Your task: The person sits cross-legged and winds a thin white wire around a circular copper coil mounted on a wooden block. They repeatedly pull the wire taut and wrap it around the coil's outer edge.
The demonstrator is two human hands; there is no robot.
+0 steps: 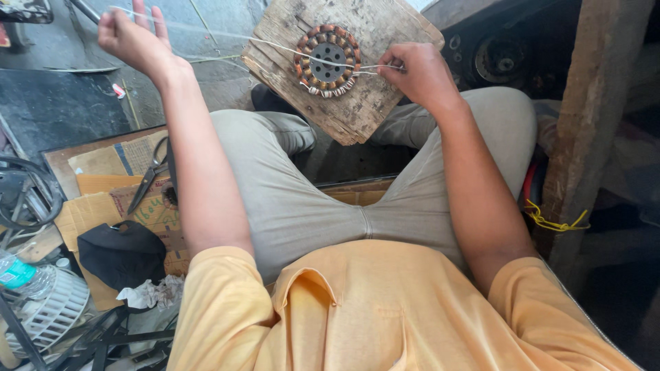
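Both hands' grip pinches white thread (275,45) taut.

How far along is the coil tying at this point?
Copper coils already sit all around the round stator on the wooden board. The left hand pulls the white thread taut; the right hand pinches it at the stator's edge. How much lacing remains cannot be told.

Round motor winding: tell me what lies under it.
The round motor winding lies on a worn wooden board across the knees. The wood directly beneath it is covered; a pale cord crosses above.
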